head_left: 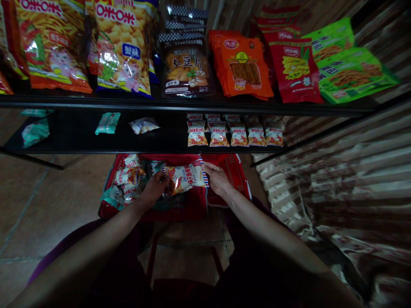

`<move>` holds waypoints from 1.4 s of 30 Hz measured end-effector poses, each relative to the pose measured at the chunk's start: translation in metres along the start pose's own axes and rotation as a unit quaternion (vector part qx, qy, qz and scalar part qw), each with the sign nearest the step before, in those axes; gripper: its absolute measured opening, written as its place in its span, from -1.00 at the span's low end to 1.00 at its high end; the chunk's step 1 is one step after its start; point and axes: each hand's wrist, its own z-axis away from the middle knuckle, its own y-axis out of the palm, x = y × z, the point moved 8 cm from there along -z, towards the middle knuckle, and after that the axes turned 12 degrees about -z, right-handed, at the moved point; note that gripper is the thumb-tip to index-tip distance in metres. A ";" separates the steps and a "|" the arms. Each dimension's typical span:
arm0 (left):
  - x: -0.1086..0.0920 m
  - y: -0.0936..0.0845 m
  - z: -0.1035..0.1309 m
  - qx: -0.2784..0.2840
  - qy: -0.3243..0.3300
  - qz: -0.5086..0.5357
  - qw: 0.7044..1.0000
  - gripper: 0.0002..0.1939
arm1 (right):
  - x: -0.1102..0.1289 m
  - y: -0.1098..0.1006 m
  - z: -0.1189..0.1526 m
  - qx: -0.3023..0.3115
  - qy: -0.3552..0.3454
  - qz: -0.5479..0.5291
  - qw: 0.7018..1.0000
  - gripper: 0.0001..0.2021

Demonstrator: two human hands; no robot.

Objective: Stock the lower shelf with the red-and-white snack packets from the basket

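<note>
A white and orange snack packet (186, 177) is stretched between my two hands above a red basket (195, 209). My left hand (156, 186) pinches its left end. At the packet's right, striped end is my right hand (216, 177), its fingers closed on the edge. Inside the basket lie several similar white and orange packets (130, 175) at the left, with teal packets (114, 196) beside and beneath them. A second red basket (228, 171) stands against the first on the right, partly behind my right forearm.
The lower black shelf (170, 139) holds rows of small white packets (218, 133) and a few loose teal packets (108, 123). Above, larger snack bags (123, 51) line the upper shelf (128, 104). A pleated curtain (321, 184) hangs at the right.
</note>
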 end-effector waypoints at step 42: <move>0.002 0.061 0.038 0.065 0.049 -0.064 0.995 -0.81 | 0.027 -0.016 -0.021 0.004 -0.029 0.031 0.999 -0.75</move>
